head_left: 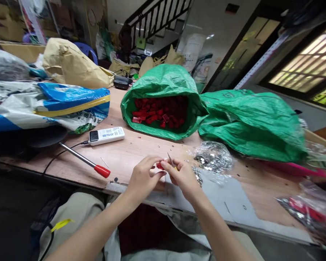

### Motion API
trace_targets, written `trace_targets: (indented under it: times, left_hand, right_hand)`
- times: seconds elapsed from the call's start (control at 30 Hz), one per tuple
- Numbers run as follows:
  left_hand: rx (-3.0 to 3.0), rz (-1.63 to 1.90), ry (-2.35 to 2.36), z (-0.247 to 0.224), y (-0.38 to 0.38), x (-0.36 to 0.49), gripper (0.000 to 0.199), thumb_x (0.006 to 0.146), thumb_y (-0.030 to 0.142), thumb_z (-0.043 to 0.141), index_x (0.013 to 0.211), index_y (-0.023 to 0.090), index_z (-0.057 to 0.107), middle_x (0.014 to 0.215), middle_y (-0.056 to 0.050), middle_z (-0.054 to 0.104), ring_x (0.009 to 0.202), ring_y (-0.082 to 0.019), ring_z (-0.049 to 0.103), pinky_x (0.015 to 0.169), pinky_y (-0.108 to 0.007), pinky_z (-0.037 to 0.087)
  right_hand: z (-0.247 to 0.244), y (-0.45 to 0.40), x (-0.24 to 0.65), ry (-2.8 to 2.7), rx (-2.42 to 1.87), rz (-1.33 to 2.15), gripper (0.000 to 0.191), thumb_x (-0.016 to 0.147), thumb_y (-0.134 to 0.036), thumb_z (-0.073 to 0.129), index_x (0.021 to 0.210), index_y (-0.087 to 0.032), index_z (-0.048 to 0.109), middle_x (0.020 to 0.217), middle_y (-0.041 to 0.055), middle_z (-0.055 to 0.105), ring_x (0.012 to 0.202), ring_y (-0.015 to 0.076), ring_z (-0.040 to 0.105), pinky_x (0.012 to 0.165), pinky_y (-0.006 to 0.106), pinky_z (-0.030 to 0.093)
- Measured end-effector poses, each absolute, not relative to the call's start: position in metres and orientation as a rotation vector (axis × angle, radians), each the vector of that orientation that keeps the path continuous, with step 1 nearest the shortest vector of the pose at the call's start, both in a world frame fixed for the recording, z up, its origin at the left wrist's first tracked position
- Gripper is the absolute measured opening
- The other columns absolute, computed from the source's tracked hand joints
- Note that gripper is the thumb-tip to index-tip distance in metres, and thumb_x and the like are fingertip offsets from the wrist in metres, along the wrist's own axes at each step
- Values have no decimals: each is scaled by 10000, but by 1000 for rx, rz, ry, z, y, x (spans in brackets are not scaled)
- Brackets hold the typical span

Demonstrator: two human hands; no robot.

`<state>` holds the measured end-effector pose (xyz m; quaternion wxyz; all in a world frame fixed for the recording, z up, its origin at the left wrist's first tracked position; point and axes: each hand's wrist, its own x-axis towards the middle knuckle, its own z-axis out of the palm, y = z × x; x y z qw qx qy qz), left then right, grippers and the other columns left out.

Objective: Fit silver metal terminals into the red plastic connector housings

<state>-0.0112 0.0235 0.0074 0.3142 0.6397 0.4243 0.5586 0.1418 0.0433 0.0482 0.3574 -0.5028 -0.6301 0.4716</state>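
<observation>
Both hands meet over the near edge of the table. My left hand [145, 177] is closed around a small red piece [159, 165], gripping it between thumb and fingers. Against the same piece rests the thumb of my right hand [183, 177]. That hand also grips a thin pointed metal tool [170, 158] with a bit of yellow at its base; its exact kind is hard to tell. Just right of the hands lies a small heap of shiny metal parts [197, 175], partly hidden by the right hand. Behind it sits a clear plastic bag [216, 159] of similar parts.
A green sack [163, 78] full of red pieces [163, 110] opens toward me, beside another green sack [252, 123]. On the left are a white device [107, 135] with a cable, a red-tipped metal rod [101, 171] and a blue-and-white bag [70, 98].
</observation>
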Motion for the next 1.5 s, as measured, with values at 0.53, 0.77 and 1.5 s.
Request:
trace_targets:
  times: [0.53, 0.77, 1.5]
  left_hand:
    - [1463, 1066, 1075, 6, 8, 7, 229, 855, 281, 706, 1063, 186, 693, 1093, -78, 691, 977, -215, 717, 874, -328, 622]
    - [1478, 1009, 1100, 3, 7, 6, 233, 869, 305, 710, 1079, 207, 693, 1089, -54, 715, 993, -205, 722, 911, -318, 597]
    - [1587, 1003, 1118, 4, 5, 7, 216, 854, 281, 716, 1054, 199, 701, 1072, -63, 716, 973, -204, 702, 875, -310, 575]
  right_hand:
    - [41, 71, 282, -1855, -1938, 447, 188, 822, -317, 621, 845, -219, 780, 826, 49, 761, 758, 262, 672, 652, 305, 438]
    - [25, 86, 306, -1778, -2011, 198, 134, 825, -263, 646, 835, -206, 767, 949, 89, 757, 891, 292, 663, 703, 324, 420]
    - [15, 83, 297, -1856, -1893, 143, 111, 838, -261, 645, 845, -214, 746, 953, 68, 719, 866, 266, 656, 712, 329, 428]
